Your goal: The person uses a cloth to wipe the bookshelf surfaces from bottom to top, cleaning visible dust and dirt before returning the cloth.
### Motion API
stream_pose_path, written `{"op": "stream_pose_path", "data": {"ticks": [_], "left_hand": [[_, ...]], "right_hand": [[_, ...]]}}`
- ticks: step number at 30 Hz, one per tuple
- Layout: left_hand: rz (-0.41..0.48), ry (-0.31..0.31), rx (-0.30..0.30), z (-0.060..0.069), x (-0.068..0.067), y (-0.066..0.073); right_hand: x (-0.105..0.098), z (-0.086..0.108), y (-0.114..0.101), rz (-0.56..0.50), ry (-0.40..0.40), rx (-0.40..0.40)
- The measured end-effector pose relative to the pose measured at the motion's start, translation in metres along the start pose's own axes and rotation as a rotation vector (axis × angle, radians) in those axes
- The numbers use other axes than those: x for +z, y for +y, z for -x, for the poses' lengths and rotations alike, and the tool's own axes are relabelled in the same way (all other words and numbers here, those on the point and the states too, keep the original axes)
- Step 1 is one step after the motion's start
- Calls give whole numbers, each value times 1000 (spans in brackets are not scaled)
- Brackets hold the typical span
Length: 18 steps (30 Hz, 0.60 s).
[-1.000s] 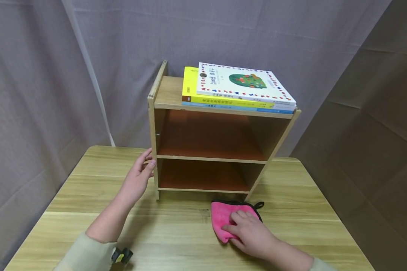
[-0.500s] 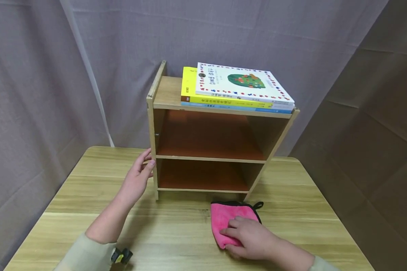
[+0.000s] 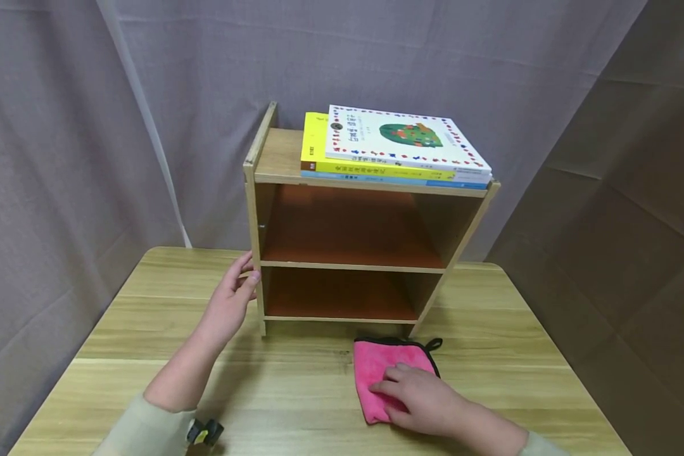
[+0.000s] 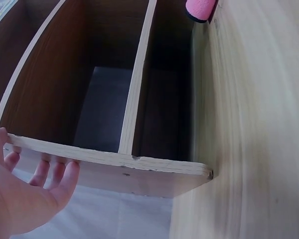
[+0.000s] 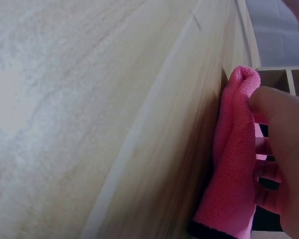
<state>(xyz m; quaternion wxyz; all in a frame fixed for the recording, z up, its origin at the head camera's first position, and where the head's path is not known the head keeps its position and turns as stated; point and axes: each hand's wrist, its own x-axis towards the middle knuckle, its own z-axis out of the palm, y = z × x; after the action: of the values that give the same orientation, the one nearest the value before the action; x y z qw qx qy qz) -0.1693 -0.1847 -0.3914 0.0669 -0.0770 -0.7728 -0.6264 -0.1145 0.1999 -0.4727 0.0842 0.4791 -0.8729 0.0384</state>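
A small wooden bookshelf [image 3: 353,266] stands on the table, with a stack of picture books [image 3: 399,145] lying on its top board. My left hand [image 3: 230,301] touches its left side panel [image 4: 114,169]. The thumb lies at the front edge and the slightly bent fingers are against the outer face. In front of the shelf's lower right lies a folded pink cloth [image 3: 367,367] with black edging and a loop. My right hand [image 3: 424,402] rests on top of it with relaxed fingers. In the right wrist view, thumb and fingers touch the fluffy cloth [image 5: 234,164].
The wooden table [image 3: 308,405] spreads around the shelf. A grey curtain [image 3: 205,63] hangs behind and a brown one [image 3: 633,221] on the right. A small black device [image 3: 205,432] sits by the left sleeve.
The right hand has drawn slightly toward the front edge over the cloth, and the cloth's bunched near corner now lies flatter. The left hand stays at the shelf's side.
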Motion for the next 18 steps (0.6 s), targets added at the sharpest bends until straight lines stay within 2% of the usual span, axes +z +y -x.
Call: {"op": "stream_pose_path", "data": {"ticks": [9,13,18], "left_hand": [[-76,-91,-22,18,-11,-10],[-174,-135,-24,29,-21,-11],[-298,-175,-23,46,-32,-10]], "right_hand": [[3,-1,0,10,1,-2],[3,-1,2,-14,22,5],[1,1,4,-50,95,36]]}}
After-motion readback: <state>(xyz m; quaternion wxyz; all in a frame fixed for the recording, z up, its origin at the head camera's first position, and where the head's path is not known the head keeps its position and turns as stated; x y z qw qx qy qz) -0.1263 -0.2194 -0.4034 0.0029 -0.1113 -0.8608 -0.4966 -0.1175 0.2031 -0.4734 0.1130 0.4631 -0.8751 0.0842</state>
